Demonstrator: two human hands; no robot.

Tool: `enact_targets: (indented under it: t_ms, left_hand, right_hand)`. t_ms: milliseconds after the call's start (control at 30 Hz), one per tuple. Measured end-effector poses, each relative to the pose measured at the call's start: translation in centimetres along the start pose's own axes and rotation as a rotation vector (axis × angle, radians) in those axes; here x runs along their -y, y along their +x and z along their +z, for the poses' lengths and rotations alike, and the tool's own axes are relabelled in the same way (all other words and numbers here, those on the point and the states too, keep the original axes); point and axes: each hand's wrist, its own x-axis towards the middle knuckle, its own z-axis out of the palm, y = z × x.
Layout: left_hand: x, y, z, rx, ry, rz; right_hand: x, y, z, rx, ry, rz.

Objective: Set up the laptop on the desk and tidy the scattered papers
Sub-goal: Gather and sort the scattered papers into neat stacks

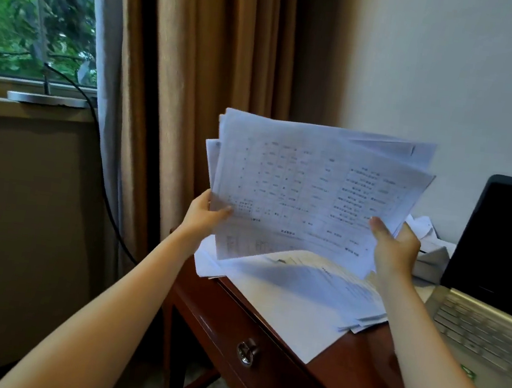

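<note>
The person holds a sheaf of printed sheets (312, 194) in the air above the left end of the surface (341, 378), with one of the hands at each lower corner. The left hand (205, 215) pinches the lower left edge, thumb on the printed face. The right hand (394, 248) grips the lower right edge the same way, thumb in front and fingers behind. The sheaf is fanned, its top corners splayed and its edges out of line, so the two-sided grip looks meant for squaring it, probably by knocking the bottom edge on the surface. It tilts back toward the person, which keeps the limp paper from folding over.

Under the sheaf, loose papers (297, 295) lie overlapped on the surface, some hanging past its left and front edges. A few crumpled sheets (430, 257) sit near the wall, just beside the laptop (499, 249). The laptop stands open with a dark screen at the right end of the surface, its keyboard facing the person. That placement suggests the laptop part is largely done and the paper gathering is under way. The overhanging papers seem the likeliest to slide off if the pile is nudged
</note>
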Motion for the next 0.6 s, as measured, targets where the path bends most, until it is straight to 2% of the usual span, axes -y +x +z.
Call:
enact_targets:
  t_ms: [367, 467, 600]
  left_hand:
    - [-0.1, -0.2, 1.2, -0.067, 0.062, 0.093]
    - [0.4, 0.0, 1.2, -0.100, -0.010, 0.039]
    - [1.6, 0.2, 1.3, -0.097, 0.059, -0.026]
  right_hand:
    - [-0.2, 0.2, -0.1, 0.132, 0.037, 0.063]
    - [-0.5, 0.2, -0.3, 0.160, 0.031, 0.093]
    - [-1.6, 0.0, -0.7, 0.245, -0.063, 0.195]
